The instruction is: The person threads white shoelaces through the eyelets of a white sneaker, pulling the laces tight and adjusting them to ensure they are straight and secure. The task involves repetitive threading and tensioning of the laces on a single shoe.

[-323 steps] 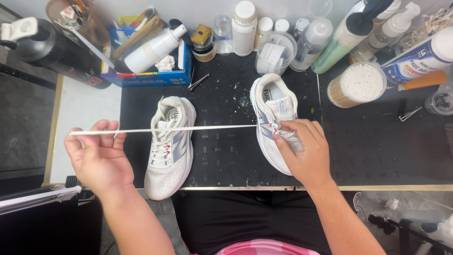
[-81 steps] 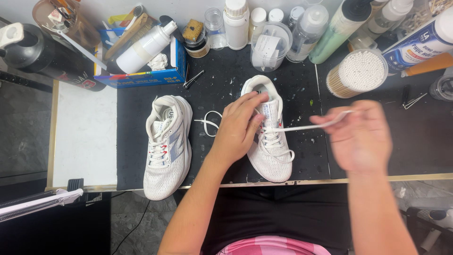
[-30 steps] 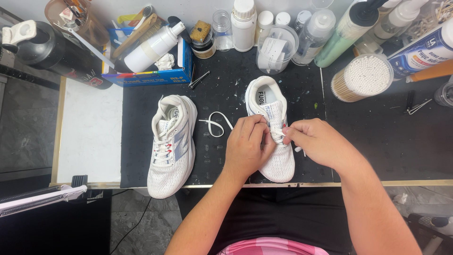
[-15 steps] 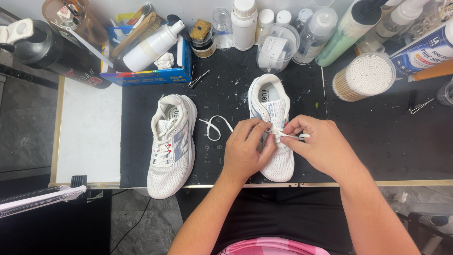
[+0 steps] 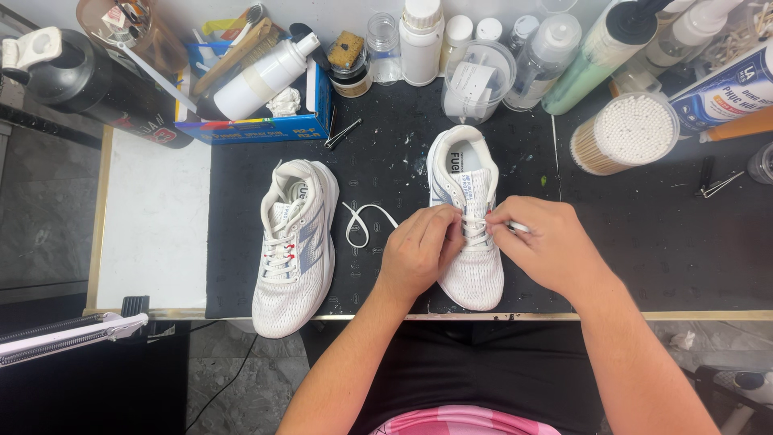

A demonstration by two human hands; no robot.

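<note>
Both hands drawn closer over the lacing since half a second ago, left hand (image 5: 419,254) pressing the right-side white shoe (image 5: 469,217), right hand (image 5: 547,246) pinching the white lace (image 5: 364,221), lace looped left on the black mat (image 5: 644,242), second shoe (image 5: 291,246) further left.

White mesh shoes (image 5: 469,234), blue side marks; white lace (image 5: 364,221); black speckled mat (image 5: 386,161); blue box (image 5: 266,125); pink-striped garment (image 5: 475,420).
</note>
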